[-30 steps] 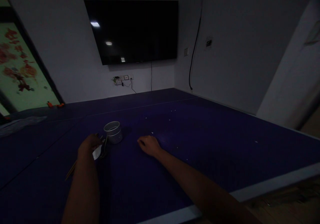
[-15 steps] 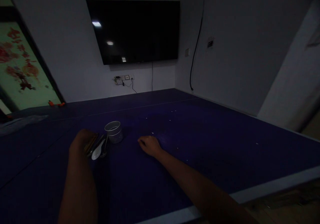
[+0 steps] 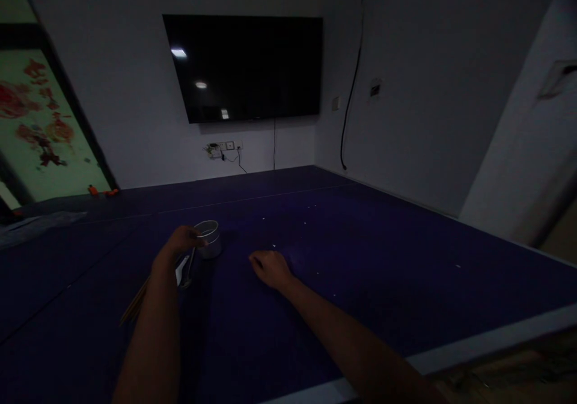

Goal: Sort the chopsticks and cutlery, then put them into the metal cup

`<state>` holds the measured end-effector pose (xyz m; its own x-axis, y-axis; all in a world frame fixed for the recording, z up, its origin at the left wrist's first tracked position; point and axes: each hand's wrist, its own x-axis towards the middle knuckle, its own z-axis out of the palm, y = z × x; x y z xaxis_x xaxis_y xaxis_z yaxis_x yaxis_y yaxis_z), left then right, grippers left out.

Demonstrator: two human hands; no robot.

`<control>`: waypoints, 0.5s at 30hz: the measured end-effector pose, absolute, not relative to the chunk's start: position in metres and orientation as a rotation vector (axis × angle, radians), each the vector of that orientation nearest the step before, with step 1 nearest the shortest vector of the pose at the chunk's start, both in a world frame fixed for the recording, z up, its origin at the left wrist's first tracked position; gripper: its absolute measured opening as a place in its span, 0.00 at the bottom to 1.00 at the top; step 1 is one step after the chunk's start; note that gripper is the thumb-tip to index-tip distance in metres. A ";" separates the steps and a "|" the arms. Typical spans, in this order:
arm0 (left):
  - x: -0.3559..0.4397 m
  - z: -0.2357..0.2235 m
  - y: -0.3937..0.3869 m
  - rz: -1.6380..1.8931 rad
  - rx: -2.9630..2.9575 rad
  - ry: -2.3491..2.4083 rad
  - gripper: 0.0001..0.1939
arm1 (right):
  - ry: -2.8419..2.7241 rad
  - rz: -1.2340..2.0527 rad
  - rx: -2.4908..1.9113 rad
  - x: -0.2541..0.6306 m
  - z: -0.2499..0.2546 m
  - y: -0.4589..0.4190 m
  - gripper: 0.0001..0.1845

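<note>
My left hand [image 3: 186,238] is at the left side of a metal cup [image 3: 211,244], its fingers closed on the rim and near wall. The cup stands upright on the dark blue tabletop [image 3: 243,344]. Close to my left wrist lie a white spoon [image 3: 181,270], partly covered by the forearm, and a darker metal spoon [image 3: 188,273]. Thin wooden sticks [image 3: 134,302], perhaps chopsticks, stick out to the left from under the forearm. My right hand [image 3: 270,268] rests on the surface right of the cup, fingers curled, with nothing visible in it.
Small white bits [image 3: 274,246] are scattered over the surface beyond and right of my right hand. Clear plastic wrap [image 3: 40,223] and an orange object [image 3: 92,190] lie at the far left. A television [image 3: 252,67] hangs on the back wall; a black cable [image 3: 350,109] dangles at the right.
My left hand has let go of the wooden sticks, which now lie farther left, and moved forward and right to the metal cup. The right hand stays in place.
</note>
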<state>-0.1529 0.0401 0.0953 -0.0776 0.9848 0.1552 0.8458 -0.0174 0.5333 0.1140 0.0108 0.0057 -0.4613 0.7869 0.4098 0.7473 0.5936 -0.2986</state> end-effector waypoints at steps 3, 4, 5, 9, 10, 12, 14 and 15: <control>-0.157 0.090 0.046 0.780 1.908 2.103 0.12 | -2.318 0.119 -1.210 0.113 0.006 0.011 0.16; -0.158 0.089 0.046 0.809 1.878 2.122 0.13 | -2.324 0.126 -1.211 0.113 0.007 0.011 0.16; -0.159 0.087 0.047 0.839 1.845 2.127 0.13 | -2.330 0.130 -1.212 0.114 0.007 0.011 0.16; -0.158 0.081 0.043 0.967 1.747 2.093 0.21 | -2.344 0.112 -1.208 0.114 0.007 0.010 0.15; -0.158 0.082 0.041 0.998 1.739 2.091 0.24 | -2.341 0.101 -1.214 0.114 0.008 0.010 0.15; -0.159 0.088 0.037 1.049 1.752 2.094 0.30 | -2.319 0.078 -1.234 0.115 0.009 0.009 0.16; -0.158 0.101 0.032 1.099 1.780 2.118 0.34 | -2.270 0.044 -1.282 0.117 0.012 0.007 0.17; -0.156 0.109 0.028 1.126 1.799 2.130 0.36 | -2.232 0.022 -1.321 0.119 0.015 0.007 0.18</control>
<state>-0.1555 0.0282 0.1088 -0.2782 0.8940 0.3511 0.7937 0.0081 0.6082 0.1188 0.0072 0.0146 -0.3727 0.8167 0.4405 0.8079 0.5191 -0.2788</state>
